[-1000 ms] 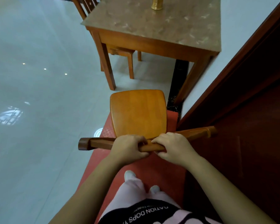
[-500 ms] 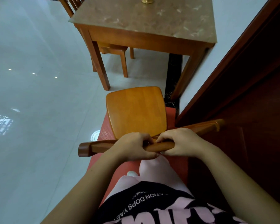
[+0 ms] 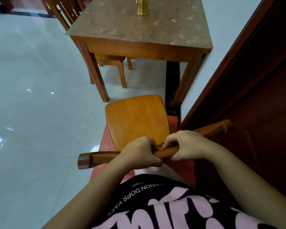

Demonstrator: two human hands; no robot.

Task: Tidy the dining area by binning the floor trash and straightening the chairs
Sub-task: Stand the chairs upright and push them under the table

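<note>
Status: chair straightening is in hand, not finished. One chair (image 3: pixel 137 119) stands on the near side of the bench (image 3: pixel 139 30), its seat facing the bench but still wholly outside it, with its front edge near the bench's near legs and part of it over a red mat (image 3: pixel 104 142). It sits close to the dark wooden door (image 3: pixel 254 100) on the right. A second chair (image 3: pixel 109 60) on the left side appears already pushed in, its seat under the bench top. No trash shows on the visible floor (image 3: pixel 31 113); whether binning is done cannot be confirmed, as no bin is in view. A brass object (image 3: pixel 142 7) stands on the bench at the far end.

Grip: both hands hold the chair's top rail (image 3: pixel 99 157), side by side at its middle. The left hand (image 3: pixel 139 153) has its fingers curled over the rail from the near side, closed tight on the wood. The right hand (image 3: pixel 185 145) does the same, fingers wrapped down over the far edge. The rail runs left to right, passing through both fists, its ends projecting free either side.

Remaining, by judgement: push this chair in under the bench and square it.
</note>
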